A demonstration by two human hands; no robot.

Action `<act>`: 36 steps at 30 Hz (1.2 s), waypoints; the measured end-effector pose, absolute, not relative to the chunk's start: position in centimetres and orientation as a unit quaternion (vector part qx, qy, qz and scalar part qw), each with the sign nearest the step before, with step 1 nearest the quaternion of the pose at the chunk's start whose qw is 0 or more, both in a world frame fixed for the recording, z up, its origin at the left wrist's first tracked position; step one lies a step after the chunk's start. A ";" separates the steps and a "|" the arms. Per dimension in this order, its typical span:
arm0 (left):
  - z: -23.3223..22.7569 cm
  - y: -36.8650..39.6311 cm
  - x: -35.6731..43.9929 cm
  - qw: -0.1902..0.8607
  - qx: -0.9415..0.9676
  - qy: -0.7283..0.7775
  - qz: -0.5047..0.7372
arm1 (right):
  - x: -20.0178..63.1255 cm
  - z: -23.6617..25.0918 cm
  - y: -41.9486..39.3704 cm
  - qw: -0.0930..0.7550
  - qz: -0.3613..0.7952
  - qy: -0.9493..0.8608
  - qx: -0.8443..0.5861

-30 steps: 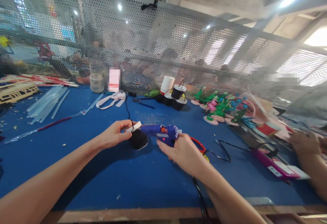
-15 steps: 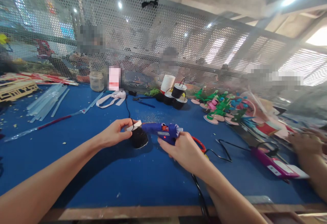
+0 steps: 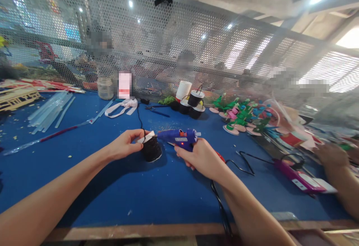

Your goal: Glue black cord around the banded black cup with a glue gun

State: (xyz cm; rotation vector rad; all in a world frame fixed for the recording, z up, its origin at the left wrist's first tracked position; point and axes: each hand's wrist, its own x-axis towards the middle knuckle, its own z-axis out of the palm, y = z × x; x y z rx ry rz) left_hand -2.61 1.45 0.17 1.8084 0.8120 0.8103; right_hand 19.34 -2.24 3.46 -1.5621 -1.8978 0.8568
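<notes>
My left hand (image 3: 127,144) pinches a white strip (image 3: 147,137) at the top of a small black cup-like piece (image 3: 152,149). A black cord (image 3: 139,117) runs down to the strip from the back. In my right hand (image 3: 203,154) is a blue hot glue gun (image 3: 179,136), its red light lit. The gun's nozzle points left and meets or nearly meets the strip and the top of the black piece. A red handle (image 3: 220,157) shows behind my right wrist, and a thin metal tip sticks out under the gun; whether I hold that tool I cannot tell.
Glue sticks (image 3: 50,109), white ribbon (image 3: 122,107), pliers (image 3: 158,110), black cups (image 3: 193,102) and green figures (image 3: 241,115) lie along the back. At right are a purple power strip (image 3: 298,178) and another person's hand (image 3: 332,156). A mesh panel (image 3: 157,44) borders the table.
The glue gun's nozzle has shifted slightly up and right, still at the top of the black piece. A thin metal tip now shows under the gun. The other person's hand has moved a little.
</notes>
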 end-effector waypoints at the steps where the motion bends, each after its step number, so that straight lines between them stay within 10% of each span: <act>1: 0.3 1.4 -2.6 0.482 0.740 0.331 0.331 | 19.4 3.4 -2.1 0.263 0.324 -0.700 -0.580; 36: 0.2 1.3 -2.6 0.464 0.748 0.346 0.325 | 18.3 3.7 -3.6 0.260 0.312 -0.714 -0.570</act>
